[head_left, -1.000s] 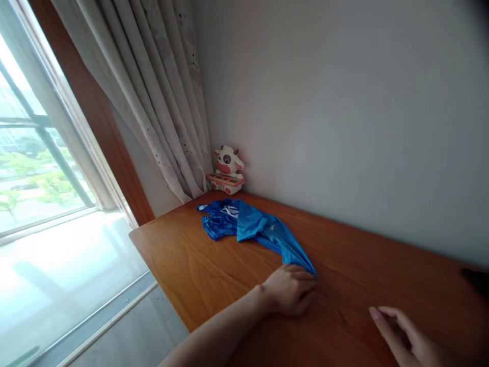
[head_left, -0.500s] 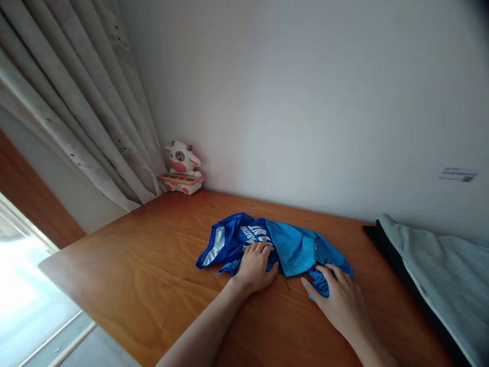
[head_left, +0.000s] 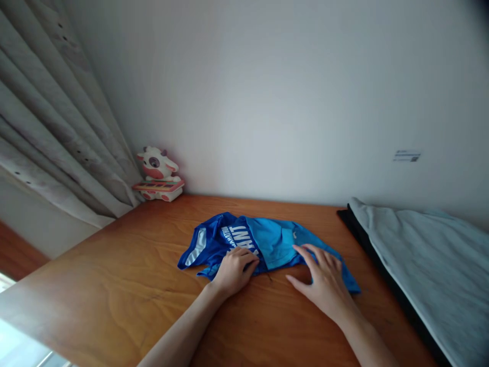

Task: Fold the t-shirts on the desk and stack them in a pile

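Your left hand [head_left: 234, 271] curls on the blue shirt [head_left: 273, 238], grip unclear; right hand [head_left: 324, 280] spread. Wooden table [head_left: 133, 285] below, curtain [head_left: 49, 127] at ten o'clock.

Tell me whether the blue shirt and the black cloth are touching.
Apart: the head view shows wooden table between the blue shirt and the black cloth.

Cow toy [head_left: 159, 168] with keyboard [head_left: 156, 186] beside curtain [head_left: 57, 117]; grey cloth [head_left: 431, 260] over black cloth [head_left: 382, 266]; label [head_left: 407, 156] on wall [head_left: 275, 102].
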A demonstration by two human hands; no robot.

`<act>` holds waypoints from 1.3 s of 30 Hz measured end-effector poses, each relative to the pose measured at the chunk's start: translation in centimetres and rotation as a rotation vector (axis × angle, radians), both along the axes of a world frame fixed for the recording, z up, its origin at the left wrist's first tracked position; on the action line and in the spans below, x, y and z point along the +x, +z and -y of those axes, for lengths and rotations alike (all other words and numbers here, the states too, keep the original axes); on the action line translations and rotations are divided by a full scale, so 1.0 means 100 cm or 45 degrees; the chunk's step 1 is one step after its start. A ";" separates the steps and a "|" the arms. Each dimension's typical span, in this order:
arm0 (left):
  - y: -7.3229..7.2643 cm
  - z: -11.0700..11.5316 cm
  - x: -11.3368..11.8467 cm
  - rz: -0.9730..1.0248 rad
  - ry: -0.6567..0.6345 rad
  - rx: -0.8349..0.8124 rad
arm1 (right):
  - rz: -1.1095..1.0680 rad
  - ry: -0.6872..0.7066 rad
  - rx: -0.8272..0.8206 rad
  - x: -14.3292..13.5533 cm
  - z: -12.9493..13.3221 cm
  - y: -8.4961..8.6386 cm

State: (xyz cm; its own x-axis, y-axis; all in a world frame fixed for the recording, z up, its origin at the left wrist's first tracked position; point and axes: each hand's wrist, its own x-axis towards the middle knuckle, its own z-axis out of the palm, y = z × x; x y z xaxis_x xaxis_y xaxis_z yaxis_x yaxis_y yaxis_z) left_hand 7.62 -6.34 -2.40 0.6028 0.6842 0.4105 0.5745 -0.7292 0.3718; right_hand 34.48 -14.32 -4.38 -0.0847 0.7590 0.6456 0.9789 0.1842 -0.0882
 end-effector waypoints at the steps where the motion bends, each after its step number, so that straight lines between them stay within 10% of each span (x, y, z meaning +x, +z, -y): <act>1: 0.000 0.003 0.002 0.017 -0.020 -0.004 | -0.001 0.057 -0.021 -0.005 0.001 0.001; 8: 0.012 0.021 0.010 -0.105 -0.442 0.029 | -0.200 0.235 -0.099 -0.015 0.004 0.007; 17: 0.012 0.021 0.009 -0.139 -0.517 -0.040 | -0.248 0.049 -0.439 -0.013 0.001 0.005; 24: 0.015 -0.004 -0.011 -0.255 0.315 0.170 | -0.822 0.286 -1.173 -0.018 0.021 0.043; 28: 0.012 -0.008 -0.015 -0.379 0.424 0.019 | -1.292 0.572 -1.524 -0.032 0.034 0.051; 34: 0.001 -0.013 -0.018 -0.088 0.397 -0.035 | -2.145 0.629 -0.638 -0.028 0.011 0.041; 39: 0.006 -0.028 -0.041 -0.083 0.637 -0.176 | -1.694 0.199 0.083 0.030 0.003 0.039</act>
